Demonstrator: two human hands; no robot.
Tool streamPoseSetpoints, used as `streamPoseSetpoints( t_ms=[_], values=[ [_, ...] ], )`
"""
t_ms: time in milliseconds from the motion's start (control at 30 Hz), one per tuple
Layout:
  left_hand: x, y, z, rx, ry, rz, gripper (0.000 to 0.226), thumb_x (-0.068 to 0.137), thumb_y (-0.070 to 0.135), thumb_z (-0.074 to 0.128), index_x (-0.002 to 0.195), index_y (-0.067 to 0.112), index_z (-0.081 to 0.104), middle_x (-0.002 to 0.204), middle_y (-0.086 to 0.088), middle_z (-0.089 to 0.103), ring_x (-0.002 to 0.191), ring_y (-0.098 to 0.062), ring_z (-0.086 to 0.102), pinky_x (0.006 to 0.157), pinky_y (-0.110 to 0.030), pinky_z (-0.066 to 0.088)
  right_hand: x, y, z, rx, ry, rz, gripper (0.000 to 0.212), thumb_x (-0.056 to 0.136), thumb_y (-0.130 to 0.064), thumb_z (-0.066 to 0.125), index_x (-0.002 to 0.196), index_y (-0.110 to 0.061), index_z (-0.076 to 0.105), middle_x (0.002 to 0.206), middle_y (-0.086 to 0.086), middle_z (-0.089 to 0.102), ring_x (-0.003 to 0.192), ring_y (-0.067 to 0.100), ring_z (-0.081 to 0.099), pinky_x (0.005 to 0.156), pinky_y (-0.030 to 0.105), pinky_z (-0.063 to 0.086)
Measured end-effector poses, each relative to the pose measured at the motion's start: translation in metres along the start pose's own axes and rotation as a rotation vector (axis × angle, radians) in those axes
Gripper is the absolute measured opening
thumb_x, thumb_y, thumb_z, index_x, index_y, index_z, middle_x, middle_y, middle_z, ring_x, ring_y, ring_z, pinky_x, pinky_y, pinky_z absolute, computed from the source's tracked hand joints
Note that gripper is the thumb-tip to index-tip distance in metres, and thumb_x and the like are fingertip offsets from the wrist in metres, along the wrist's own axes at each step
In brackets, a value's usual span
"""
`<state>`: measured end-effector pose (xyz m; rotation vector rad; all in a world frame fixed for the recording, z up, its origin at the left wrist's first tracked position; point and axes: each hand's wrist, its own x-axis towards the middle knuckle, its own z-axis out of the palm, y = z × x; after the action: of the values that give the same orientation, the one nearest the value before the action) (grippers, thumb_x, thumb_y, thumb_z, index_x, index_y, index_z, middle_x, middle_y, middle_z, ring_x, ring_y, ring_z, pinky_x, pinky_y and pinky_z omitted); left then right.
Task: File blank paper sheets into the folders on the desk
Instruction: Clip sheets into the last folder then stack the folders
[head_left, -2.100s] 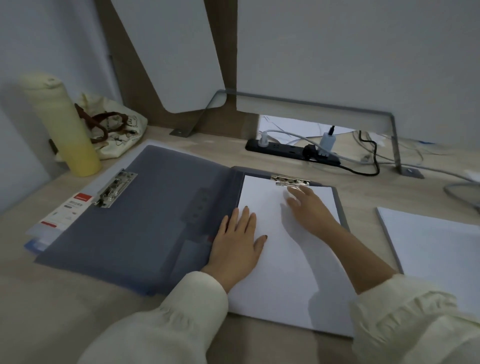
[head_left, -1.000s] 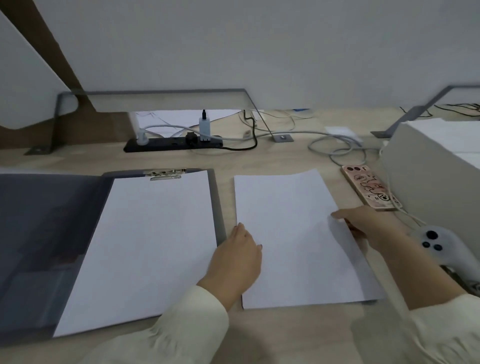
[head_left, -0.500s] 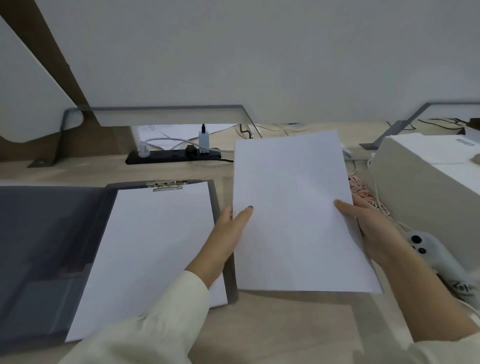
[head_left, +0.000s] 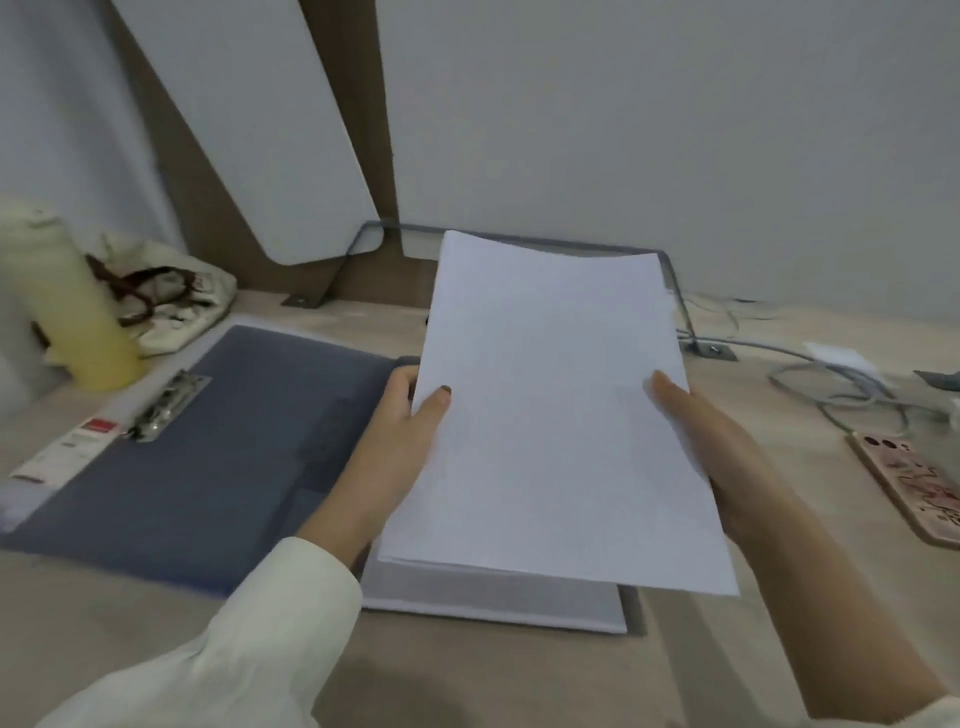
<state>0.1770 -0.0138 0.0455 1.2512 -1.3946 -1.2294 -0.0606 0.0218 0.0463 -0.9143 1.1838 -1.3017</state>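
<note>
head view: a thin stack of blank paper sheets (head_left: 550, 415) is held in the air, far edge raised, over the right half of the open blue folder (head_left: 208, 467), which lies toward the left side of the desk (head_left: 467, 675), close to its front edge. the left hand (head_left: 400, 452) pinches the stack's left edge, thumb on top and fingers curled beneath. the right hand (head_left: 717, 467) grips the right edge with its thumb on top, its fingers hidden under the paper. a strip of filed paper (head_left: 493, 597) lying in the folder shows below the held stack, so some filing looks done. this batch is not yet laid down or clipped, and the clip there is hidden behind it. a labelled cover (head_left: 67, 452) peeking out by the desk's left edge may be a further folder to fill.
</note>
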Motion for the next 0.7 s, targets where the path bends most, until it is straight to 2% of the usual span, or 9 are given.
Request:
streamPoseSetpoints(
  t_ms=[100,167,200,267,300,367,467,600,700],
  values=[
    [-0.004,-0.016,-0.034,-0.009,0.034,-0.027,0.023,0.095,0.032,0.047,0.117,0.028,0.039,0.102,0.016,0.058,0.089,-0.002,0.060,0.061,-0.017,0.045,0.019,0.018,0.044,-0.089,0.014,-0.001,0.023,0.095,-0.032,0.045,0.116,-0.027,0.054,0.110,-0.005,0.067,0.094,0.016,0.067,0.074,0.034,0.053],
    [-0.006,-0.027,-0.053,0.013,0.045,-0.042,0.027,0.094,0.030,0.050,0.118,0.028,0.037,0.106,0.016,0.056,0.094,-0.003,0.059,0.066,-0.019,0.046,0.032,0.027,0.068,-0.171,0.009,-0.012,0.025,0.095,-0.032,0.047,0.118,-0.026,0.054,0.115,-0.005,0.064,0.097,0.014,0.065,0.084,0.034,0.052],
    [-0.007,-0.032,-0.063,0.020,0.059,-0.053,0.027,0.095,0.028,0.050,0.119,0.027,0.038,0.108,0.015,0.056,0.096,-0.004,0.059,0.068,-0.020,0.047,0.035,0.031,0.078,-0.193,-0.013,0.011,0.022,0.095,-0.030,0.047,0.115,-0.027,0.055,0.108,-0.009,0.067,0.091,0.010,0.067,0.080,0.030,0.053],
    [-0.005,-0.039,-0.083,0.013,0.092,-0.070,0.023,0.096,0.027,0.047,0.119,0.026,0.042,0.112,0.011,0.058,0.099,-0.007,0.059,0.073,-0.024,0.048,0.039,0.036,0.091,-0.170,-0.088,0.081,0.015,0.095,-0.022,0.047,0.103,-0.029,0.058,0.085,-0.015,0.072,0.072,0.005,0.070,0.060,0.020,0.055],
    [-0.004,-0.042,-0.093,0.010,0.108,-0.079,0.021,0.097,0.027,0.045,0.118,0.026,0.044,0.111,0.010,0.058,0.098,-0.007,0.059,0.074,-0.025,0.048,0.040,0.039,0.095,-0.149,-0.134,0.114,0.017,0.094,-0.018,0.048,0.102,-0.028,0.060,0.083,-0.011,0.075,0.071,0.008,0.071,0.056,0.020,0.055],
    [-0.001,-0.043,-0.112,0.041,0.131,-0.100,0.017,0.097,0.027,0.043,0.113,0.024,0.049,0.105,0.011,0.060,0.092,-0.005,0.059,0.071,-0.023,0.045,0.043,0.045,0.106,-0.117,-0.211,0.150,0.024,0.092,-0.015,0.049,0.110,-0.025,0.060,0.096,-0.001,0.075,0.079,0.017,0.073,0.060,0.027,0.058],
    [0.012,-0.046,-0.144,0.181,0.242,-0.099,0.021,0.098,0.027,0.040,0.103,0.018,0.058,0.096,0.010,0.060,0.082,-0.003,0.055,0.067,-0.020,0.039,0.048,0.058,0.126,-0.068,-0.197,0.183,0.023,0.091,-0.012,0.051,0.108,-0.023,0.062,0.098,0.005,0.074,0.077,0.022,0.072,0.064,0.034,0.060],
    [0.036,-0.066,-0.198,0.602,0.592,-0.073,0.023,0.093,0.024,0.047,0.113,0.016,0.056,0.123,-0.008,0.050,0.110,-0.023,0.048,0.089,-0.034,0.038,0.054,0.072,0.146,-0.100,-0.160,0.199,0.023,0.090,-0.014,0.053,0.110,-0.022,0.062,0.100,0.006,0.074,0.088,0.030,0.070,0.081,0.044,0.055],
    [0.048,-0.079,-0.222,0.793,0.509,-0.246,0.038,0.092,0.032,0.048,0.124,0.012,0.046,0.133,-0.013,0.040,0.124,-0.031,0.038,0.098,-0.041,0.034,0.057,0.077,0.153,-0.140,-0.145,0.195,0.021,0.090,-0.014,0.053,0.106,-0.024,0.063,0.096,0.004,0.075,0.087,0.028,0.070,0.083,0.043,0.053]
  ],
)
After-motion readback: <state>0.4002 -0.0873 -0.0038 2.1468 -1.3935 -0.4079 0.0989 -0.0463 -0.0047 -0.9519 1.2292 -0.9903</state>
